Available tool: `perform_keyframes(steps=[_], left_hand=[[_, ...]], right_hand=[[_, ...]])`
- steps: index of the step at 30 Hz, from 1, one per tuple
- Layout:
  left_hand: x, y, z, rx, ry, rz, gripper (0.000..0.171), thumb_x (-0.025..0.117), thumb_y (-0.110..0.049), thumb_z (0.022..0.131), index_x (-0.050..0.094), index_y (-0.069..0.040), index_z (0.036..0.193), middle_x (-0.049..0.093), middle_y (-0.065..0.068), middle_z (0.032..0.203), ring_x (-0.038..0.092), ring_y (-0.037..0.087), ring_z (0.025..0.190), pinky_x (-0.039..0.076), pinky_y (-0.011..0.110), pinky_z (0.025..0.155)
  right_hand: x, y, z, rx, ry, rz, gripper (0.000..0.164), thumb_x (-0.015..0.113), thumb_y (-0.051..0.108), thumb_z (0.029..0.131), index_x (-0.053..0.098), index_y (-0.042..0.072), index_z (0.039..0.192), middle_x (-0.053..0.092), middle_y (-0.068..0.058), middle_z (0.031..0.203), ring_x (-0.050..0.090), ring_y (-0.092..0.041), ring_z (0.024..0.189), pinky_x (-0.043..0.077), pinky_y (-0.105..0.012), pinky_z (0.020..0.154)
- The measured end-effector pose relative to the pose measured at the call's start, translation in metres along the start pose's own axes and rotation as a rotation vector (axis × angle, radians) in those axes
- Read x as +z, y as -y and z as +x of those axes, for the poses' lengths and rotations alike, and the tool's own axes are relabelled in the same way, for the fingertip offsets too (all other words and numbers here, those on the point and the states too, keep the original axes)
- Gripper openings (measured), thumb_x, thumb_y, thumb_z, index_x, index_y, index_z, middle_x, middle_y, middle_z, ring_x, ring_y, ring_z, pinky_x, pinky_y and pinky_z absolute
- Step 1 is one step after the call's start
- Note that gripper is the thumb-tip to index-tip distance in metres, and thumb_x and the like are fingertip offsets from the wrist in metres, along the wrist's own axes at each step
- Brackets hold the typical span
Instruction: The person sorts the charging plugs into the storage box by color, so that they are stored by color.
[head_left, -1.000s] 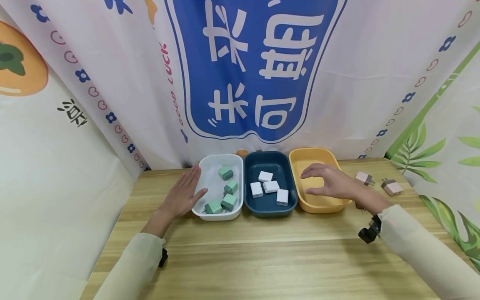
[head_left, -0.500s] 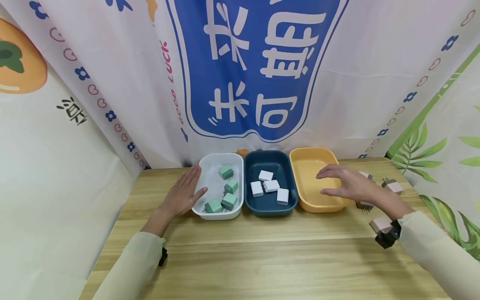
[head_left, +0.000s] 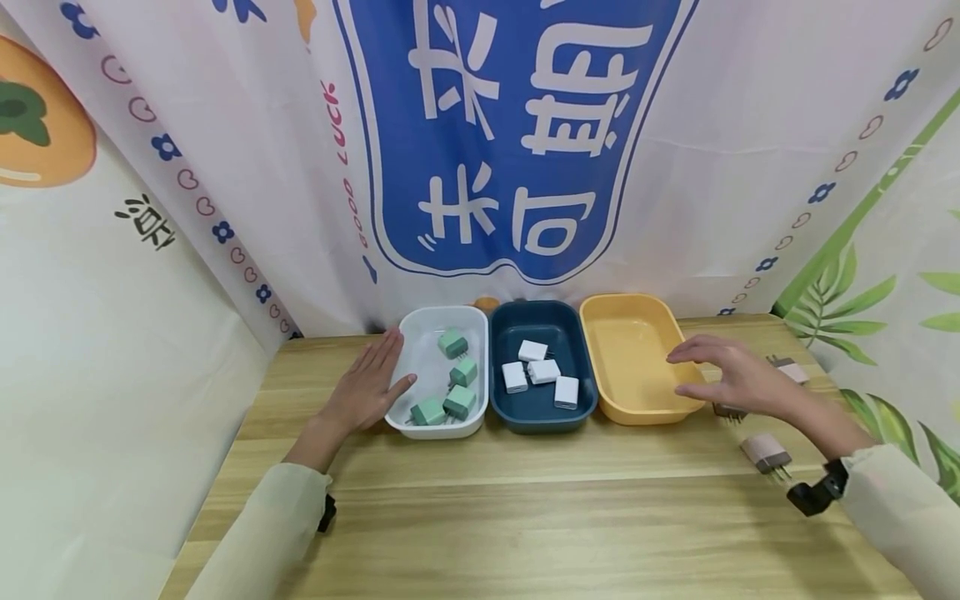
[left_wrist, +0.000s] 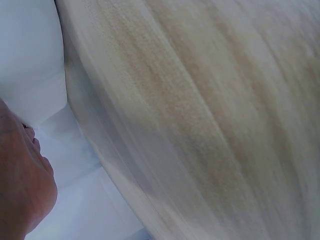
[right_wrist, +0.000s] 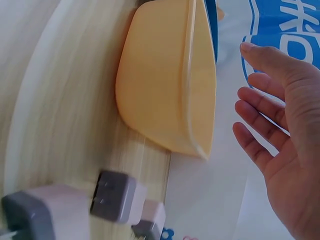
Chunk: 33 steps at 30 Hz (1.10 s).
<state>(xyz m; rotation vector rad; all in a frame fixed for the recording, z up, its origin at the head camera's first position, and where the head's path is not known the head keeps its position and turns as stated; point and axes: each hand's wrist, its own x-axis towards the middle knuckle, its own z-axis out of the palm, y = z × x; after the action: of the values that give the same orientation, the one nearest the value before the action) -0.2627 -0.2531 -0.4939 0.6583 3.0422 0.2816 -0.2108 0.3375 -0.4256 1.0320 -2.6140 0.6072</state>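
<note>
My left hand (head_left: pixel 363 387) lies with straight fingers along the left rim of a white tray (head_left: pixel 422 362), thumb over its edge. Green plug chargers (head_left: pixel 459 402), several of them, sit in that tray. At the right side of a yellow tray (head_left: pixel 630 358), my right hand (head_left: pixel 738 379) hovers, fingers loosely bent and thumb apart, holding nothing. The right wrist view shows the bare palm and spread fingers beside the tray's wall (right_wrist: pixel 155 75). Pink-and-brown plug chargers (head_left: pixel 765 452) lie on the table under and around the right hand, which partly hides them.
Between the outer trays stands a dark blue tray (head_left: pixel 540 418) with several white plug chargers (head_left: pixel 566 392). All three trays stand side by side at the back of the wooden table (head_left: pixel 480 517), against a printed curtain (head_left: pixel 705 208).
My right hand has moved right, from over the yellow tray to its right rim, uncovering a pink-and-brown charger near the wrist. The left hand has stayed put.
</note>
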Motion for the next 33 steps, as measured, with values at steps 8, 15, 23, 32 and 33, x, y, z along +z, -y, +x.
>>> perform_keyframes(steps=[8,15,23,32,33], left_hand=[[0.000,-0.001,0.001,-0.005,0.006,-0.002,0.086,0.031,-0.058,0.112,0.002,-0.002,0.169,0.000,0.016,0.179,-0.002,0.032,0.165,0.007,0.054,0.133],[0.000,0.000,0.001,-0.001,-0.001,-0.002,0.086,0.031,-0.059,0.112,0.003,-0.001,0.169,0.001,0.017,0.178,-0.001,0.034,0.165,0.006,0.055,0.133],[-0.001,-0.001,-0.001,-0.004,0.002,-0.005,0.085,0.032,-0.058,0.112,0.003,-0.002,0.169,0.000,0.015,0.179,-0.002,0.032,0.165,0.007,0.053,0.133],[0.000,0.000,0.000,-0.003,0.003,-0.001,0.085,0.032,-0.057,0.112,0.002,-0.002,0.169,0.000,0.016,0.178,-0.004,0.032,0.165,0.006,0.053,0.133],[0.000,0.000,-0.001,-0.003,0.003,-0.001,0.085,0.032,-0.057,0.112,0.002,-0.002,0.169,0.000,0.016,0.178,-0.003,0.032,0.165,0.006,0.054,0.133]], right_hand=[[-0.007,-0.009,-0.025,0.048,-0.039,-0.002,0.043,0.097,0.011,0.072,0.080,0.010,0.112,0.077,-0.003,0.114,0.072,-0.022,0.097,0.062,-0.035,0.076],[-0.013,-0.015,-0.041,0.115,-0.039,-0.021,0.043,0.098,0.014,0.072,0.082,0.011,0.112,0.079,-0.003,0.114,0.072,-0.021,0.103,0.053,-0.013,0.084],[-0.018,-0.017,-0.062,0.253,0.039,-0.024,0.039,0.095,0.023,0.079,0.081,0.012,0.114,0.078,-0.007,0.117,0.069,-0.030,0.109,0.059,-0.038,0.085],[-0.016,-0.029,-0.082,0.280,0.027,0.014,0.044,0.097,0.023,0.076,0.081,0.017,0.116,0.078,0.000,0.117,0.059,0.009,0.107,0.058,-0.026,0.080],[-0.016,-0.031,-0.083,0.275,0.030,0.026,0.044,0.097,0.022,0.076,0.081,0.016,0.117,0.078,-0.001,0.116,0.060,0.009,0.107,0.057,-0.024,0.080]])
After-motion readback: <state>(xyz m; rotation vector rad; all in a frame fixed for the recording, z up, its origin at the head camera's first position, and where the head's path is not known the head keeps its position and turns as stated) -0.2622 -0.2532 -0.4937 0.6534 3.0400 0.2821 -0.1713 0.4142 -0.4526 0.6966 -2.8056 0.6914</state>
